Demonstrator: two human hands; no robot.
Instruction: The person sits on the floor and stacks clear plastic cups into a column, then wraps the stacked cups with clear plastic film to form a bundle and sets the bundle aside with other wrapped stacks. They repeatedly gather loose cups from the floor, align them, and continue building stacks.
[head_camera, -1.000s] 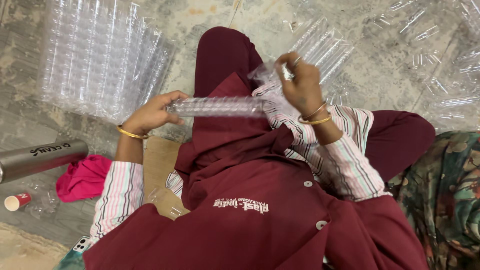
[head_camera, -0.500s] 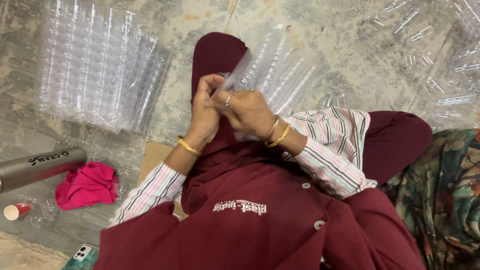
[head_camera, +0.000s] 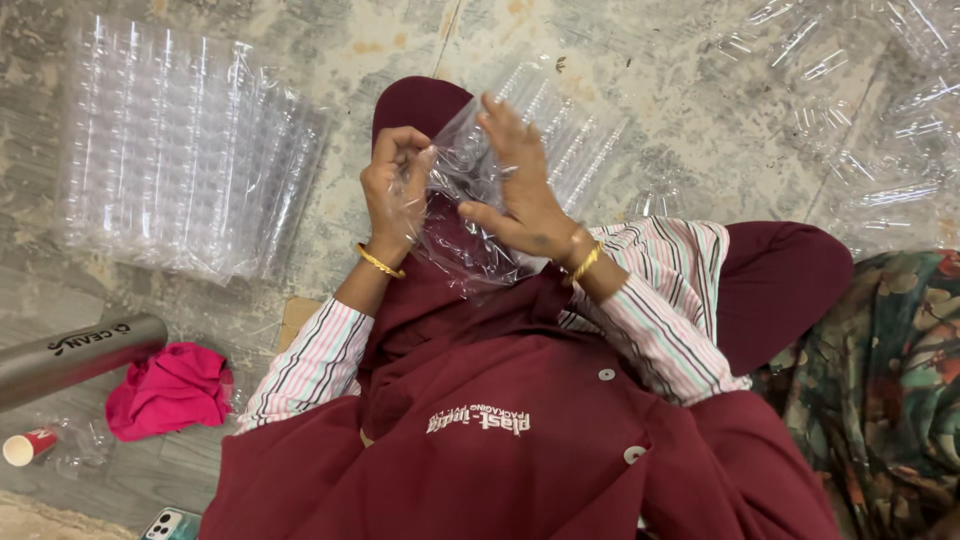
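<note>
Above the lap, over the maroon apron (head_camera: 480, 400), both hands work a clear plastic bag (head_camera: 470, 215). The left hand (head_camera: 397, 185) has its fingers curled shut, pinching the bag's left edge between thumb and fingertips. The right hand (head_camera: 520, 190) is spread, fingers straight and pointing to the far side, its palm pressed flat against the film; whether its thumb grips the plastic I cannot tell. The bag hangs crumpled between the two hands and reaches down to the apron front.

Each wrist carries a gold bangle (head_camera: 380, 263), and striped sleeves (head_camera: 310, 365) show under the apron. On the floor to the far left lies a flat stack of clear plastic tubes (head_camera: 180, 150), well apart from the hands. More clear tubes (head_camera: 850, 110) are scattered at the far right, and a few lie just beyond the bag. At the near left sit a pink cloth (head_camera: 165, 390), a grey metal cylinder (head_camera: 75, 355), a small paper cup (head_camera: 25, 447) and a phone (head_camera: 170, 524). A floral cloth (head_camera: 880, 390) fills the near right.
</note>
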